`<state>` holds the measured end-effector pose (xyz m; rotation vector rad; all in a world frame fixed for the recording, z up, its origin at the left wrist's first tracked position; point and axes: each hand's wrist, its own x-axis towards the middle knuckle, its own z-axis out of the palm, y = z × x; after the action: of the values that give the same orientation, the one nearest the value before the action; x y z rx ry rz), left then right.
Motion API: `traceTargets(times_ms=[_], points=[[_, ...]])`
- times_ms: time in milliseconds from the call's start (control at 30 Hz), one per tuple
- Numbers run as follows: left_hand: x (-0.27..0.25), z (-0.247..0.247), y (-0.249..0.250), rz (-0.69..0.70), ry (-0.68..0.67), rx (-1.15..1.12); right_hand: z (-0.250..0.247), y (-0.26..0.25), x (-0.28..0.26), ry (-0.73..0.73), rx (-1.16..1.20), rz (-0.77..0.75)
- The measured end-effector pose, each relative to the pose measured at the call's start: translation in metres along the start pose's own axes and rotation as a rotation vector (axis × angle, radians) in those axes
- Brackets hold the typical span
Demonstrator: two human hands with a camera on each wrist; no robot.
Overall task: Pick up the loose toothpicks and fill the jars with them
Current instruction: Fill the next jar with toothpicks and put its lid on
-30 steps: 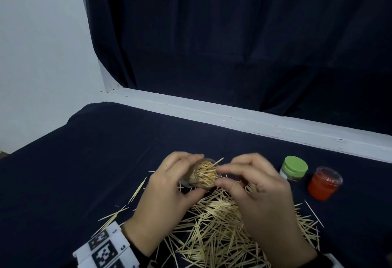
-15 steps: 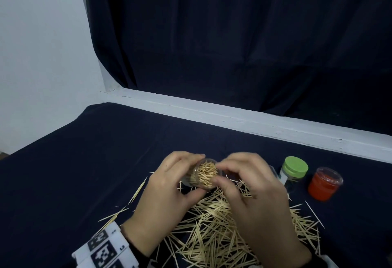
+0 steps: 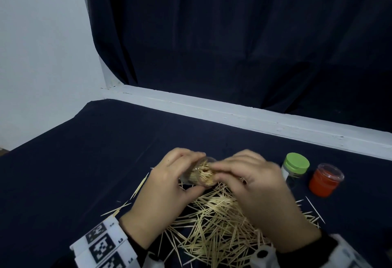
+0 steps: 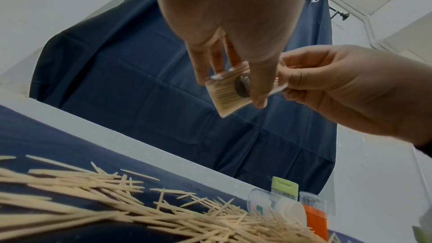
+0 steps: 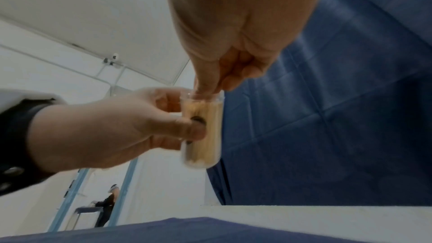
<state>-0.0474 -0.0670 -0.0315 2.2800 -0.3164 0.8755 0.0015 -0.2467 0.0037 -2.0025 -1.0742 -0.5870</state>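
A clear jar (image 3: 200,173), packed with toothpicks, is held tilted above the tabletop (image 3: 89,161) in the grip of the left hand (image 3: 167,191), thumb on one side and curled fingers on the other. The fingertips (image 5: 207,84) of the right hand (image 3: 261,187) are bunched at the jar's open mouth and touch the toothpick ends there; whether anything is pinched between them cannot be told. Below both hands a heap of loose toothpicks (image 3: 214,223) is spread on the dark blue cloth of the tabletop. Just right of the heap a green-lidded jar (image 3: 296,167) is stood, with a red container (image 3: 325,179) beside it. Another clear jar (image 4: 275,204) is seen lying on its side near the green one. A dark blue curtain (image 3: 233,34) is hung behind a white ledge (image 3: 233,115).
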Motion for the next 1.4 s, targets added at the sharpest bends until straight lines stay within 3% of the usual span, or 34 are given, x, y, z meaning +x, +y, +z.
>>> traceTargets(times_ms=[133, 233, 333, 500, 733, 1167, 1400], points=[[-0.007, -0.014, -0.017, -0.11, -0.025, 0.045, -0.034, 0.013, 0.008, -0.083, 0.065, 0.346], [-0.012, -0.023, -0.028, -0.161, -0.055, 0.072, -0.045, 0.037, 0.005, -0.47, -0.243, 0.606], [-0.013, -0.024, -0.034, -0.187, -0.085, 0.086, -0.032, 0.05, -0.004, -0.801, -0.484, 0.593], [-0.012, -0.019, -0.036, -0.207, -0.131, 0.103, 0.005, 0.05, -0.015, -1.028, -0.602, 0.462], [-0.011, -0.013, -0.038, -0.252, -0.2, 0.141, 0.036, 0.047, -0.011, -1.033, -0.581, 0.358], [-0.009, -0.004, -0.03, -0.273, -0.301, 0.157, 0.035, 0.059, -0.015, -1.134, -0.574, 0.282], [-0.007, -0.002, -0.028, -0.285, -0.347, 0.189, 0.027, 0.058, -0.005, -1.038, -0.493, 0.316]])
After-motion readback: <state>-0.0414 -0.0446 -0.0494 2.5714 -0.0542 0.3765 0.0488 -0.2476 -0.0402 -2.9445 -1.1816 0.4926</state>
